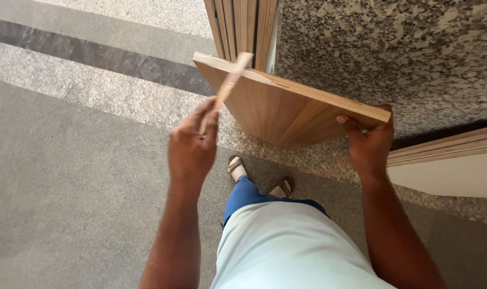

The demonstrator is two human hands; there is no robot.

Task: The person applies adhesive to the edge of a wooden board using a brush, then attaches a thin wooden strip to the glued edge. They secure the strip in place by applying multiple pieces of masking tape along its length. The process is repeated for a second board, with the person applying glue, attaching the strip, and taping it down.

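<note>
Right hand (367, 143) grips the board (286, 109) by its near corner; left hand (192, 147) pinches a thin strip (230, 83) against its top edge.

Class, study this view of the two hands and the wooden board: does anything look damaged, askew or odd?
A thin pale wooden strip stands away from the upper edge of the brown wood-laminate board, pinched by the left hand. It looks like edging peeled loose. The right hand grips the board's other end. No other damage shows.
</note>
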